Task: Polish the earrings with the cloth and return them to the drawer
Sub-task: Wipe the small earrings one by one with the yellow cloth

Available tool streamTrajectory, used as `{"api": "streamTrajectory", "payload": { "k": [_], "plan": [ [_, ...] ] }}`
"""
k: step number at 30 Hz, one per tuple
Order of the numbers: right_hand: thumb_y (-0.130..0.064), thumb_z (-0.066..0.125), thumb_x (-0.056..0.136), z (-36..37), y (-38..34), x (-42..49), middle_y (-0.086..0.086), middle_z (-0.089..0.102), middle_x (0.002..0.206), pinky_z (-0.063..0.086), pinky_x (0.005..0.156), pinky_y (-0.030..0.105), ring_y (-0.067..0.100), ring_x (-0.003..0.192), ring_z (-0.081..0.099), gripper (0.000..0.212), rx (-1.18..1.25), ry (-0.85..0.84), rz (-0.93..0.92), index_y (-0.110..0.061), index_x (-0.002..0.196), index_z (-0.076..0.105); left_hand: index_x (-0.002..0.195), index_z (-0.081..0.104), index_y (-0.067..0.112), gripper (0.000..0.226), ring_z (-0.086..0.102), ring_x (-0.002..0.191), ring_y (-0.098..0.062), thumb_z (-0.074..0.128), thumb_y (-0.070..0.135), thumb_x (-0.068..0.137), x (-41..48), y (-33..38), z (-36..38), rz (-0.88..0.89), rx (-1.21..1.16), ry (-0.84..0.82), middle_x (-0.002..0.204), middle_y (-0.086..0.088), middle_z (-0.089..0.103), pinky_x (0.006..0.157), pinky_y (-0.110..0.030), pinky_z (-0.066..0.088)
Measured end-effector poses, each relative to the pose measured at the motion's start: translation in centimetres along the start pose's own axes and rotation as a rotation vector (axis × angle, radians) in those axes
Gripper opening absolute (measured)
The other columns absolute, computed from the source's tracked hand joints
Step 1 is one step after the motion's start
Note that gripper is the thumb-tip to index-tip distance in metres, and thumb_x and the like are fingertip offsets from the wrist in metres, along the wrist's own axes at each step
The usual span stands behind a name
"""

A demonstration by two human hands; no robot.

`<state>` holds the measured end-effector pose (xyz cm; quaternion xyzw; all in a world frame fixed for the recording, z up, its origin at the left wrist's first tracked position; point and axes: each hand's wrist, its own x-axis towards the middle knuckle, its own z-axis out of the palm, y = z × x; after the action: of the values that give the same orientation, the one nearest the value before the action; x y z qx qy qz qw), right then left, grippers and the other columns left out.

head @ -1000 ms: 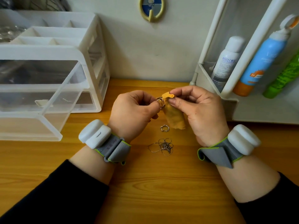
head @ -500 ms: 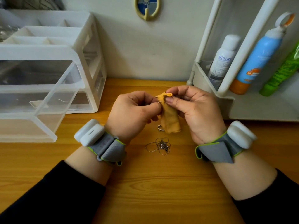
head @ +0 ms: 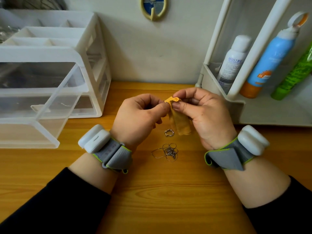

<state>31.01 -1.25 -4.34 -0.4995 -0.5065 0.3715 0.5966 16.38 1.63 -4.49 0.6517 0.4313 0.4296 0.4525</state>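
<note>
My left hand (head: 137, 116) pinches a small silver earring (head: 165, 102) between thumb and fingertip; only a sliver of it shows. My right hand (head: 200, 114) pinches a yellow cloth (head: 179, 120) around that earring, and the cloth's loose end hangs down below the fingers. A second silver hoop earring (head: 169, 132) lies on the wooden table (head: 160, 191) just under my hands. The clear plastic drawer (head: 38, 105) stands pulled out of the white organizer (head: 70, 53) at the left.
A tangled silver chain necklace (head: 167, 152) lies on the table below the loose earring. A white rack (head: 224, 92) at the right holds a white spray can (head: 233, 59), a blue sunscreen bottle (head: 270, 54) and a green bottle (head: 293, 73). A wall hook (head: 153, 7) hangs above.
The cloth has closed over the earring, which showed plainly as a ring one second ago. Both hands stay together at the same spot.
</note>
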Motion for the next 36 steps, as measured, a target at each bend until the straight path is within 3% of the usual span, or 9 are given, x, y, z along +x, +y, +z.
{"api": "streamTrajectory", "payload": {
  "k": [10,20,26,32,36],
  "plan": [
    [0.001,0.066,0.077,0.26,0.34,0.21,0.007,0.070,0.081,0.054,0.073,0.031,0.020,0.078,0.066,0.016,0.299,0.051,0.135,-0.013,0.083,0.067,0.078,0.070,0.012,0.005,0.058,0.061,-0.014,0.068,0.015,0.083,0.23,-0.32,-0.13,0.007,-0.165,0.033,0.068,-0.001,0.068,0.055,-0.026,0.047],
    [0.000,0.070,0.076,0.22,0.29,0.03,0.003,0.070,0.083,0.051,0.072,0.028,0.017,0.081,0.066,0.021,0.132,0.028,0.051,-0.020,0.080,0.068,0.077,0.069,0.012,0.007,0.057,0.060,-0.016,0.069,0.017,0.082,0.15,-0.17,-0.06,-0.031,-0.140,0.010,0.069,-0.007,0.068,0.054,-0.025,0.046],
    [0.000,0.071,0.076,0.01,-0.01,-0.05,0.003,0.071,0.081,0.053,0.068,0.025,0.016,0.078,0.068,0.019,0.024,0.009,0.028,-0.019,0.080,0.069,0.078,0.069,0.013,0.009,0.056,0.053,-0.006,0.068,0.020,0.083,0.14,0.04,-0.26,-0.006,-0.109,0.054,0.059,0.004,0.065,0.050,-0.018,0.045],
    [0.004,0.068,0.077,-0.06,0.10,0.12,0.004,0.071,0.077,0.052,0.061,0.021,0.013,0.070,0.067,0.018,0.157,0.058,0.081,-0.014,0.080,0.068,0.076,0.070,0.014,0.011,0.056,0.057,-0.014,0.068,0.022,0.083,0.08,0.06,-0.11,-0.026,-0.073,-0.008,0.069,-0.007,0.069,0.052,-0.021,0.046],
    [0.001,0.069,0.076,-0.04,0.24,0.22,0.005,0.071,0.080,0.053,0.065,0.022,0.014,0.074,0.068,0.016,0.211,0.085,0.102,-0.014,0.082,0.069,0.077,0.070,0.014,0.010,0.056,0.057,-0.012,0.068,0.021,0.083,0.11,-0.10,0.02,-0.034,-0.063,-0.013,0.069,-0.005,0.068,0.053,-0.023,0.046]
  ]
}}
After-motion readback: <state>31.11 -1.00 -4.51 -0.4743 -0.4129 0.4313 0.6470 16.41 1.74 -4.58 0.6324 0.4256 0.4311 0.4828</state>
